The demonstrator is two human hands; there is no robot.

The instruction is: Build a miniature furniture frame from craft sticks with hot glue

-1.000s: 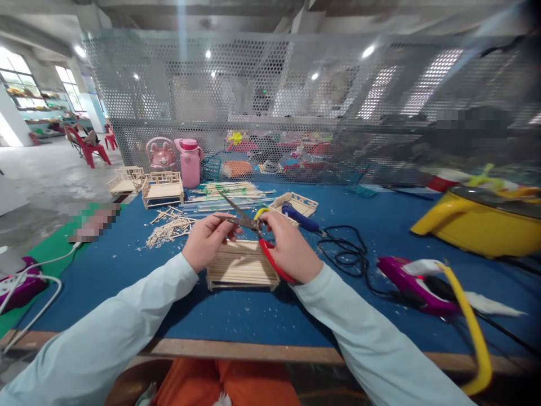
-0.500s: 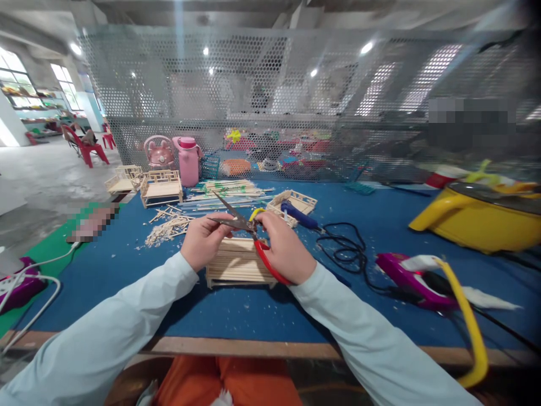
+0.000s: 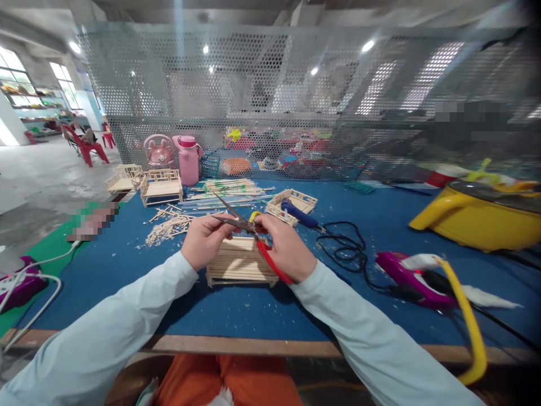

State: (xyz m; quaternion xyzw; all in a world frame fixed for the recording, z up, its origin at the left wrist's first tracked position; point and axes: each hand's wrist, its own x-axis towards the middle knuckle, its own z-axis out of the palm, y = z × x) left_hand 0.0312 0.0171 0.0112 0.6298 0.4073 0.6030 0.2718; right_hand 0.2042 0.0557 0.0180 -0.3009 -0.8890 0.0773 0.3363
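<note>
My right hand (image 3: 292, 247) grips a pair of scissors (image 3: 267, 258) with red and yellow handles, the blades parted and pointing left. Close to those blades, the fingertips of my left hand (image 3: 203, 241) are pinched together; whatever is between them is too small to make out. Beneath both hands, a small frame of thin wooden sticks (image 3: 242, 266) lies on the blue tabletop (image 3: 262, 316). Loose cut stick pieces (image 3: 168, 228) are heaped just beyond my left hand. Past the scissors sits a partly built stick tray (image 3: 305, 202), with a blue-handled glue gun (image 3: 300, 214) resting against it.
Two little stick-built benches (image 3: 161, 189) stand at the back left, near a pink bottle (image 3: 189, 160). Longer sticks (image 3: 230, 189) lie at the back. To the right are a black cable (image 3: 350, 248), a purple power strip (image 3: 406, 276) and a yellow pot (image 3: 477, 223).
My hands stay in nearly the same place. The scissors' red handle has shifted very slightly to the right, and the blades remain parted.
</note>
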